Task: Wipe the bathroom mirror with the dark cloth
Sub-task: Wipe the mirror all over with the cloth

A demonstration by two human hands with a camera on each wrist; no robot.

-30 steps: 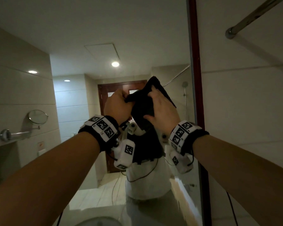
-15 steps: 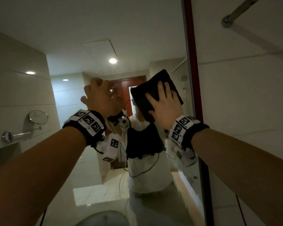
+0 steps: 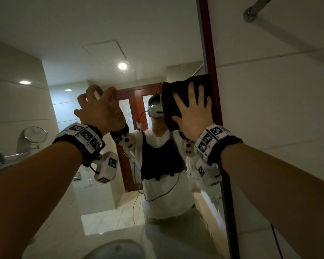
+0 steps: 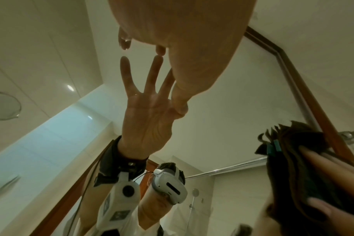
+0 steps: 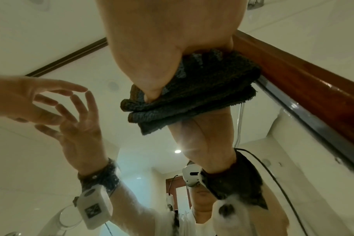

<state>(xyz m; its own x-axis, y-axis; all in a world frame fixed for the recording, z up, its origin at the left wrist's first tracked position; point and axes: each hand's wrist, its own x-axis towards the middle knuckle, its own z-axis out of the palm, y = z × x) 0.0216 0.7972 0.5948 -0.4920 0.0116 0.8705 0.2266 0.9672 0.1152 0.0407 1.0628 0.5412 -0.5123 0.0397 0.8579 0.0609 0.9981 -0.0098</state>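
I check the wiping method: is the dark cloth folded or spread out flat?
Folded. The right wrist view shows the dark cloth as stacked layers under the right hand.

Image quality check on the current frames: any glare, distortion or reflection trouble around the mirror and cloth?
Head view: dim, warm light; the ceiling spot flares in the mirror, and straight edges bow. Left wrist view: the left hand is close and soft, its reflection sharper. Right wrist view: the right hand hides much of the dark cloth, which doubles in the glass.
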